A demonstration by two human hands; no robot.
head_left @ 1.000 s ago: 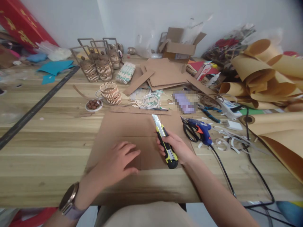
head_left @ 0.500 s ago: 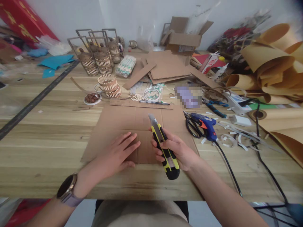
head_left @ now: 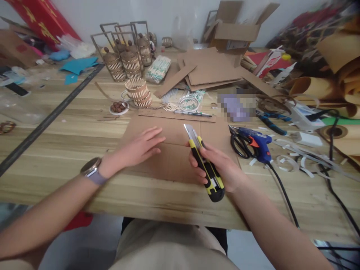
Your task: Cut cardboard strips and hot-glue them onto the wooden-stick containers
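Observation:
A flat cardboard sheet [head_left: 171,161] lies on the wooden table in front of me. My left hand [head_left: 140,146] is spread over its left part, holding nothing, with a watch [head_left: 91,167] on the wrist. In my right hand [head_left: 216,165] is a yellow and black utility knife [head_left: 206,168], its blade out and pointing away from me above the sheet. A narrow cardboard strip [head_left: 177,115] and a pen [head_left: 192,113] lie by the sheet's far edge.
To the right are black scissors [head_left: 240,144], a blue glue gun [head_left: 260,144] with its cord, and pliers [head_left: 271,123]. Behind stand woven lanterns [head_left: 131,63], a small bowl [head_left: 119,108], stacked cardboard [head_left: 213,69] and a box [head_left: 236,32]. A dark bar [head_left: 53,114] lies left.
My left hand has moved forward over the sheet, its fingers closer together. More of the knife's blade shows. The view has shifted, so the table's objects appear farther right and higher.

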